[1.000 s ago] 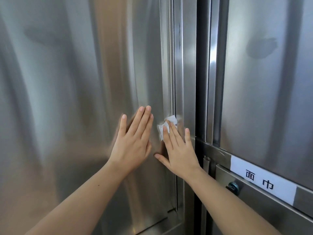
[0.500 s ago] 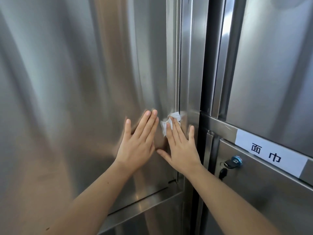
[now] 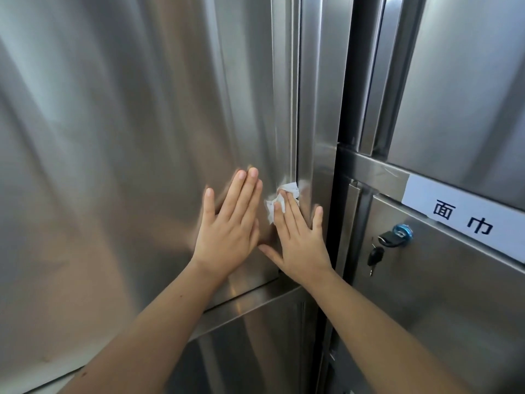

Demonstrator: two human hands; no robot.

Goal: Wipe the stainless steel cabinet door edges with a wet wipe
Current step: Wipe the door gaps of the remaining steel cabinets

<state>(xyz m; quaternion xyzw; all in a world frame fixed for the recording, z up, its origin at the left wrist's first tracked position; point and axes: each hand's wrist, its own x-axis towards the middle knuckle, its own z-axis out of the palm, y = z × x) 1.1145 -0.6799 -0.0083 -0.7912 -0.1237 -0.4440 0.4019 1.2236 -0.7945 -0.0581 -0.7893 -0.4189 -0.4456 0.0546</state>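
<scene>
Right hand (image 3: 298,240), centre of frame: fingers extended and slightly spread, pressing a crumpled white wet wipe (image 3: 279,200) flat against the right vertical edge of the large stainless steel door (image 3: 142,137). Left hand (image 3: 230,226), just left of it: flat on the door panel, fingers straight and close together, holding nothing. Right of frame: a white label (image 3: 466,217) and a blue lock (image 3: 402,231) with key inserted.
</scene>
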